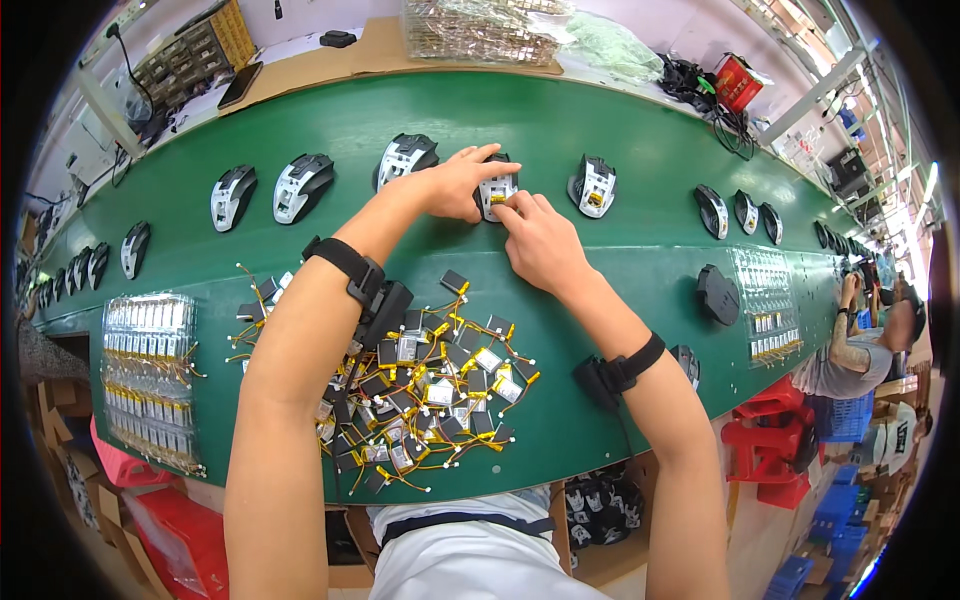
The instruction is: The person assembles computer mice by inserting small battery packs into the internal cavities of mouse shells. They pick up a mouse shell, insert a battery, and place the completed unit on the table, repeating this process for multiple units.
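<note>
A part-open computer mouse (499,187), black and silver, lies on the green bench in front of me. My left hand (460,185) is closed on it, fingers over its far end and thumb at its left side. The fingers of my right hand (540,240) are pinched at its near end, on a small battery (498,199) with yellow tape inside the shell. The fingertips partly hide the battery. Between my forearms spreads a heap of loose batteries (440,392), silver and dark, with yellow tape and thin wires ending in white plugs.
Similar mice stand along the bench, including one to the left (303,188) and one to the right (594,187). Clear trays of batteries lie at the left (150,375) and right (768,300). A dark mouse cover (718,295) rests nearby. Another person (865,345) sits far right.
</note>
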### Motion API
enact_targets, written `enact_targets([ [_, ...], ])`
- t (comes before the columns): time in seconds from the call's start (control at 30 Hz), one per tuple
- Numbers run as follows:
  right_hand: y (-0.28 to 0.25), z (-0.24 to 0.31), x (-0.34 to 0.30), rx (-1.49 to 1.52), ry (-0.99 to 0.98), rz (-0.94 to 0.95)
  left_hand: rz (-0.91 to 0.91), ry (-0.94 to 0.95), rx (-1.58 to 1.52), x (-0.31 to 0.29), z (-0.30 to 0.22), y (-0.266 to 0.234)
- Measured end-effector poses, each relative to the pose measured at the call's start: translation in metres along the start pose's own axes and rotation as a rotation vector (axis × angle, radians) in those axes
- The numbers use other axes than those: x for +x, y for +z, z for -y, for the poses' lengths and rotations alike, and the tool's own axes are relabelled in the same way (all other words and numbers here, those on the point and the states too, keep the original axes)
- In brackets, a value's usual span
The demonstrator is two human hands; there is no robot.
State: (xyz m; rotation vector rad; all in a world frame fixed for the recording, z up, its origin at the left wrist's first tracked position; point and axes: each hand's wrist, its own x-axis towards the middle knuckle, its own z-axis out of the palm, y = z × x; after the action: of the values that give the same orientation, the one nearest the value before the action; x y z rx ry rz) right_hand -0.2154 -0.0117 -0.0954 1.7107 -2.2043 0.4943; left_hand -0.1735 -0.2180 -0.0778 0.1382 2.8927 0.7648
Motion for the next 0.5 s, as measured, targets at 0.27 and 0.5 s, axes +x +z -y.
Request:
enact_targets([
  [0.27, 0.011, -0.011, 0.004, 0.301, 0.284, -0.049, -0.008, 0.006, 0.000, 0.005, -0.004, 0.001],
  [0.5, 0.002, -0.012, 0.017, 0.163, 0.329, 0.120, -0.071, 0.037, 0.001, 0.008, -0.007, 0.006],
])
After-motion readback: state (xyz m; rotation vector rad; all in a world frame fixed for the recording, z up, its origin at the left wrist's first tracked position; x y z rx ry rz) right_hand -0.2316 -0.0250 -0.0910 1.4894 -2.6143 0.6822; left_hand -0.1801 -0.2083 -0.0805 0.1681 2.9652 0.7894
